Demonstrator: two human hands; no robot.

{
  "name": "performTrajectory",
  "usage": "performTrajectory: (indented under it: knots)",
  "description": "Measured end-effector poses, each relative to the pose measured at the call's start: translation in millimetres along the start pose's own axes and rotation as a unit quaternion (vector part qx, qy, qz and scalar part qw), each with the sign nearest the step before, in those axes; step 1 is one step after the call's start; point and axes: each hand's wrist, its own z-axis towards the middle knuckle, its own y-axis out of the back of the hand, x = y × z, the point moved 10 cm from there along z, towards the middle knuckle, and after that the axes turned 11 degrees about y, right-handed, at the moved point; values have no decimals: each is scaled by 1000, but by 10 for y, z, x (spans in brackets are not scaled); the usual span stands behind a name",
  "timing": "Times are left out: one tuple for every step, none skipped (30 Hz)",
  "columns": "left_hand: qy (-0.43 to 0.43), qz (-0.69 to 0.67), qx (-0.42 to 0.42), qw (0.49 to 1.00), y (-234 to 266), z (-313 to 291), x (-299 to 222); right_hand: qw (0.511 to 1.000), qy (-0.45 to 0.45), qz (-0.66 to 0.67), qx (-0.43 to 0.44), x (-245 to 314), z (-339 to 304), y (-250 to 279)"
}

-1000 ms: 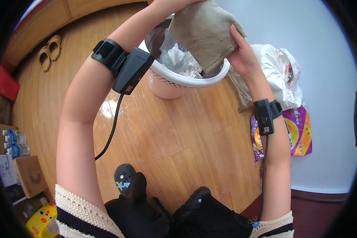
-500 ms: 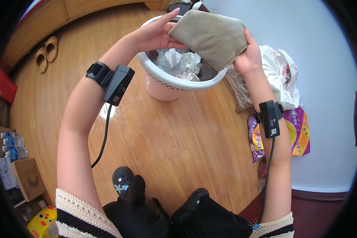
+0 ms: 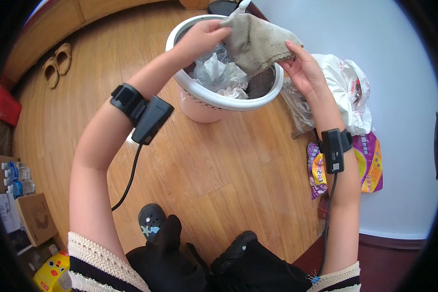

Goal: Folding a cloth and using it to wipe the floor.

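Note:
A grey-beige cleaning cloth (image 3: 258, 46) with a wavy edge hangs between my two hands, above a round waste bin (image 3: 199, 100). My left hand (image 3: 204, 39) pinches the cloth's left corner, its fingers closed. At the cloth's right end, my right hand (image 3: 304, 70) grips the edge between thumb and fingers. Below the cloth, the bin has a white rim and pale pink wall, and crumpled clear and white plastic bags (image 3: 219, 75) lie inside it. The cloth hides part of the bin's far side.
White plastic bags (image 3: 345, 92) and purple-yellow packages (image 3: 367, 160) lie against the pale wall at right. Tan slippers (image 3: 58, 63) sit at far left. A cardboard box (image 3: 35, 219) and water bottles (image 3: 19, 177) stand at lower left.
My left hand has gone from spread fingers beside the cloth to pinching its corner. The cloth has crumpled and narrowed, and my right hand has shifted slightly on its edge.

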Motion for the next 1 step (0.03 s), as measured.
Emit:
performTrajectory:
  knots:
    - [21,117,12,993,-114,-24,-34,1000,22,-2,-2,23,2,-33]
